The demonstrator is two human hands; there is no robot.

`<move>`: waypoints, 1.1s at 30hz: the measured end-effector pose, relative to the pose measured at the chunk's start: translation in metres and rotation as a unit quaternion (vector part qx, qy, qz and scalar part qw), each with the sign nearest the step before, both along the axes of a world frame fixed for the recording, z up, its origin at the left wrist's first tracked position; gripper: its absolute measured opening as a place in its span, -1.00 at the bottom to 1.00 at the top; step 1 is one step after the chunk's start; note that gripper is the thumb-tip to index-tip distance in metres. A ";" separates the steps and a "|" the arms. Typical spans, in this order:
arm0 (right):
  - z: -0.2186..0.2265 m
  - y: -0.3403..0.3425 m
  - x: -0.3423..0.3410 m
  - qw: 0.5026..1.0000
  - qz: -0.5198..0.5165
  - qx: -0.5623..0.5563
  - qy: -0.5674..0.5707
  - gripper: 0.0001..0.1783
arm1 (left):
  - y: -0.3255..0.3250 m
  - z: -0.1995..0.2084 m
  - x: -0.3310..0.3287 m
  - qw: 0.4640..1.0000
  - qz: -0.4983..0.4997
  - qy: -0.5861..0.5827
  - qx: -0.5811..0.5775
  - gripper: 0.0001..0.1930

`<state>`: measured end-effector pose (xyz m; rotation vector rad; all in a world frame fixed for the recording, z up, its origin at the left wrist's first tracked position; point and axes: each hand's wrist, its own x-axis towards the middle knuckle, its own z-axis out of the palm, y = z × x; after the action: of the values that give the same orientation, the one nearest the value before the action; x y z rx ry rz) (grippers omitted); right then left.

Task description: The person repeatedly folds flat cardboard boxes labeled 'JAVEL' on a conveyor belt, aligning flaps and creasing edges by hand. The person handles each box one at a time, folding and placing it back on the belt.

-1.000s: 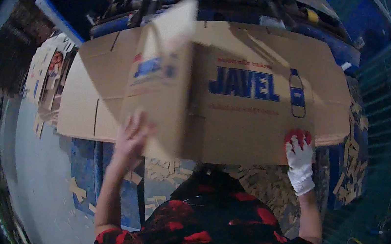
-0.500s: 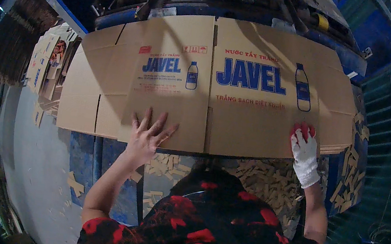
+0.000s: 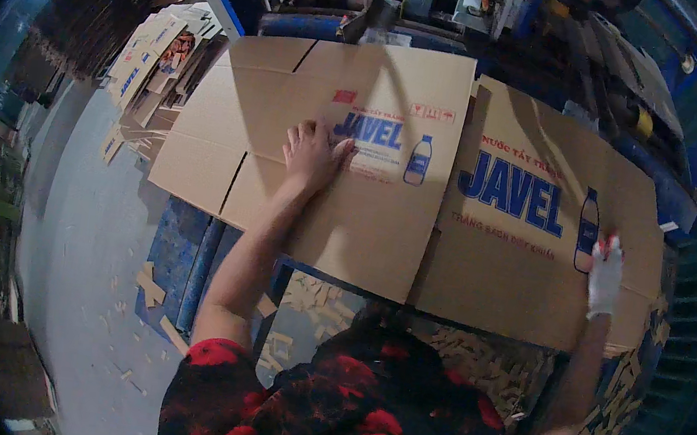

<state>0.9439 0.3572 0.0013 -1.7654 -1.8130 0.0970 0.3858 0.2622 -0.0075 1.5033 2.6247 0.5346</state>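
Observation:
A wide flat sheet of brown box cardboard [image 3: 372,238] lies across the machine bed in front of me, printed in blue and red with bottle drawings. A slot and crease divide it into a left and a right printed panel. On the left panel, beside the blue lettering, rests my bare left hand [image 3: 314,156], open with its thumb apart from the fingers. My right hand [image 3: 605,273], in a white glove with red fingertips, lies open on the right panel beside the bottle drawing. Its fingers are slightly blurred.
Behind the cardboard stands a blue machine [image 3: 446,10] with rollers and bars. Stacks of cut cardboard [image 3: 153,60] stand at the left on the grey floor [image 3: 80,253]. Many cardboard scraps [image 3: 310,305] lie below the sheet's near edge and at the right.
My view has turned, so the sheet appears tilted and farther right. Both hands have moved farther up the sheet, the left from near its lower edge to beside the lettering.

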 end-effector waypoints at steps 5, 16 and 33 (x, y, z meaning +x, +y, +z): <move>0.007 0.008 -0.051 0.970 -0.087 0.012 -0.226 -0.47 | 0.016 0.018 0.004 0.993 0.089 -0.019 -0.069 -0.10; 0.028 -0.004 -0.083 0.949 -0.094 0.018 -0.301 -0.51 | 0.012 0.001 -0.010 0.996 0.084 0.015 -0.030 -0.10; 0.073 -0.122 -0.057 0.949 0.208 -0.059 -0.232 -0.32 | -0.127 0.035 0.006 0.923 -0.384 -0.004 0.022 0.05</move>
<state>0.8864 0.2352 0.0746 -1.5410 -2.5531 -0.0507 0.3917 0.1354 0.0270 2.3162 1.7720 0.4981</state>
